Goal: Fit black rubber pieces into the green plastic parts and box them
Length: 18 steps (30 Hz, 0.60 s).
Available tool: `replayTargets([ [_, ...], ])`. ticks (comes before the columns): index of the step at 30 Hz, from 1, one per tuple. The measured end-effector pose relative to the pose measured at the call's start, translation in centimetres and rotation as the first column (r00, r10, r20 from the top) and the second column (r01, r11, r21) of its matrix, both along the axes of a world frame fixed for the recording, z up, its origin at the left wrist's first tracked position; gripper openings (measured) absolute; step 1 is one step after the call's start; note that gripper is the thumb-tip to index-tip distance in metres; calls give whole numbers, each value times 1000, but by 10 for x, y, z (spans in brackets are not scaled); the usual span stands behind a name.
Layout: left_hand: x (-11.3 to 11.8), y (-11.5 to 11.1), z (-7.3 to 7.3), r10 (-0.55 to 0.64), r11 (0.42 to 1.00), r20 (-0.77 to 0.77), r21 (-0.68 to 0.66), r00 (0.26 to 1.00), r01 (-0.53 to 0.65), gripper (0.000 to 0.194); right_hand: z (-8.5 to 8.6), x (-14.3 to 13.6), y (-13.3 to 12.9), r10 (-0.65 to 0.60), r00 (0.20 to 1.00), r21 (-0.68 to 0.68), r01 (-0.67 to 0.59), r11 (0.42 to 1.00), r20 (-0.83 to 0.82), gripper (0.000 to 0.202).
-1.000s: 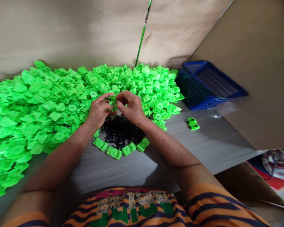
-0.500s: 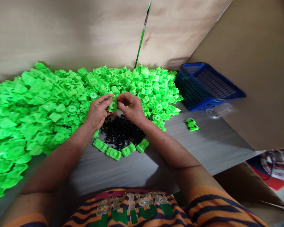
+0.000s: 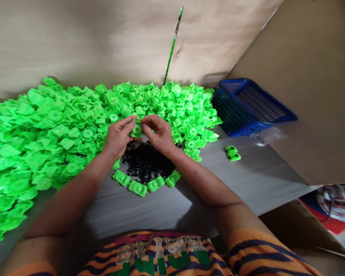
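My left hand (image 3: 118, 135) grips a small green plastic part (image 3: 137, 130) between thumb and fingers. On its right side, my right hand (image 3: 160, 134) pinches a tiny black piece (image 3: 139, 123) against the upper part of it; the fingertips hide most of that piece. Below both hands lies a heap of small black pieces (image 3: 146, 161). Several green car-shaped parts, one of them (image 3: 137, 188) nearest to me, form a curved row along the heap's front edge. Behind and left of my hands spreads a large pile of green parts (image 3: 54, 122).
A blue basket (image 3: 238, 115) stands at the back right, with a clear plastic piece (image 3: 258, 140) beside it. A green and black part (image 3: 232, 153) lies on the grey table (image 3: 212, 168). A thin green stick (image 3: 171, 53) rises behind the pile.
Both hands keep their hold on the green part and have hardly moved. The right fingers have shifted slightly at its upper right edge, and the view has tilted a little.
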<state>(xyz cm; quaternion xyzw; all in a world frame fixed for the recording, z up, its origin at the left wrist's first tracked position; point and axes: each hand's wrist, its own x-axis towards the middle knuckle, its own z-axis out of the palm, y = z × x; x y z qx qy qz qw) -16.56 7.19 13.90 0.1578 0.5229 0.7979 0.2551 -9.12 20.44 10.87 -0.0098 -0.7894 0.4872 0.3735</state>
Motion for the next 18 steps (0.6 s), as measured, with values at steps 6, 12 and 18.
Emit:
replayTargets([
  [6,0,0,-3,1,1000,-63,-20,998,-2,50,0,0,-2,-29,1000,-2,29,1000,-1,12],
  [12,1,0,-3,31,999,-101,-37,994,-35,50,-7,-5,-1,-8,1000,-29,8,1000,-28,9],
  [18,2,-1,-1,40,997,-127,-57,991,-48,41,-6,-5,-1,-23,999,59,25,998,-40,10],
])
